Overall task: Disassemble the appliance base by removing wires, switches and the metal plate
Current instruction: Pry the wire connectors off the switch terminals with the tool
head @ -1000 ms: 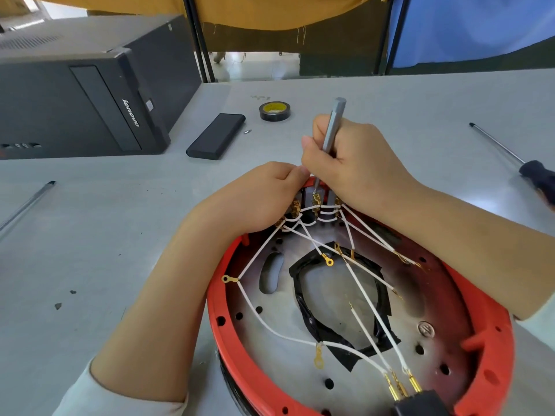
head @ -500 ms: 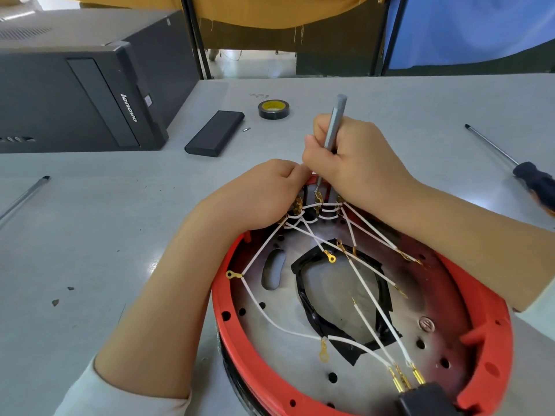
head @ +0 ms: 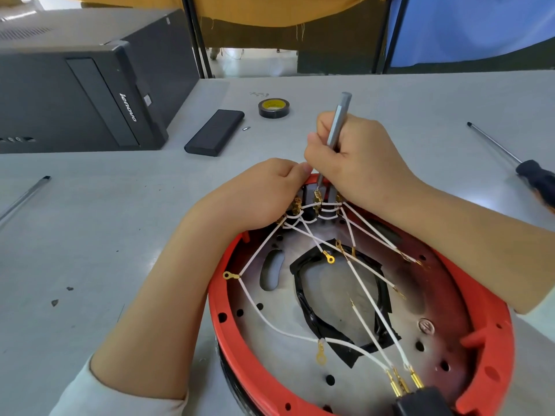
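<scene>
The round red appliance base (head: 495, 349) lies open side up in front of me, with a grey metal plate (head: 282, 355) inside it. White wires (head: 372, 307) with gold terminals cross the plate and run to the switches (head: 312, 202) at the far rim. My right hand (head: 360, 163) grips a slim grey screwdriver (head: 338, 121), its tip down among the switch terminals. My left hand (head: 258, 196) is curled over the rim at the left switch; what its fingertips hold is hidden. A black connector block (head: 420, 400) sits at the near rim.
A black computer tower (head: 90, 94) lies at the back left. A flat black case (head: 214, 132) and a roll of black tape (head: 274, 108) sit beyond the base. A black-handled screwdriver (head: 534, 178) lies at the right, a metal rod (head: 24, 196) at the left.
Both hands stay at the far switches with only slight shifts. The view has tipped a little, so the base sits slightly lower in frame.
</scene>
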